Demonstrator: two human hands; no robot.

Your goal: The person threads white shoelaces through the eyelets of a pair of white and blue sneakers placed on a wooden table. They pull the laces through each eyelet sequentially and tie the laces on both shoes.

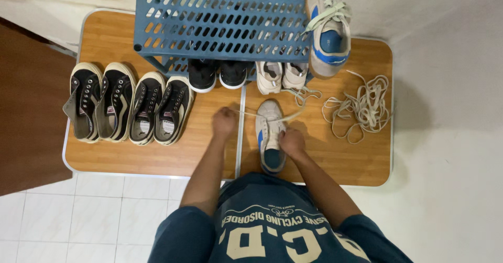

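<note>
A lace point(246, 114) was being threaded through the blue-and-white sneaker point(270, 137) on the wooden table point(157, 153), pulled taut in the closed left hand point(224, 121), the right hand point(292, 142) pinching at the eyelets; further tightening seemed needed.

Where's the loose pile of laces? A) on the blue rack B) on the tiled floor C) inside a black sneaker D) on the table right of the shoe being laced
D: the loose laces lie on the wooden table, right of the white-and-blue shoe under the hands.
</note>
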